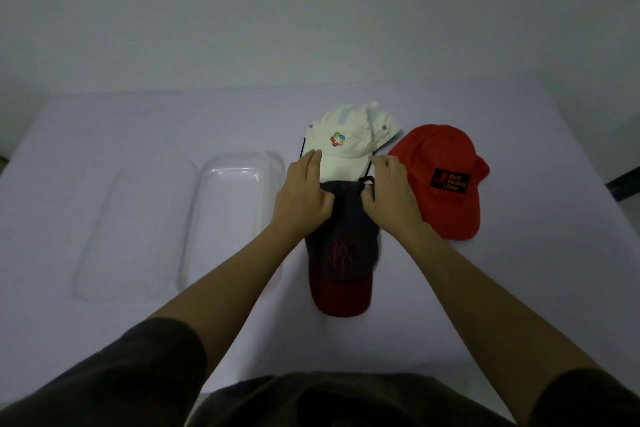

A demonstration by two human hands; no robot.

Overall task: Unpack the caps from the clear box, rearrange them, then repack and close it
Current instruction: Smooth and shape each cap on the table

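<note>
Now rearranging: left hand (304,194) and right hand (389,191) both pinch the dark cap (346,246) by its back; next, likely repacking into the clear box (232,218)

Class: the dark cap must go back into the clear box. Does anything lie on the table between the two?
Nothing visible does. The clear box lies open directly left of the dark cap, with only the left hand's forearm crossing above the gap.

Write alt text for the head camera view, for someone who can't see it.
Both bare hands, left hand and right hand, grip the back of a dark cap on a pale table. A white cap lies beyond it, a red cap to the right, and the open clear box sits empty to the left.
</note>
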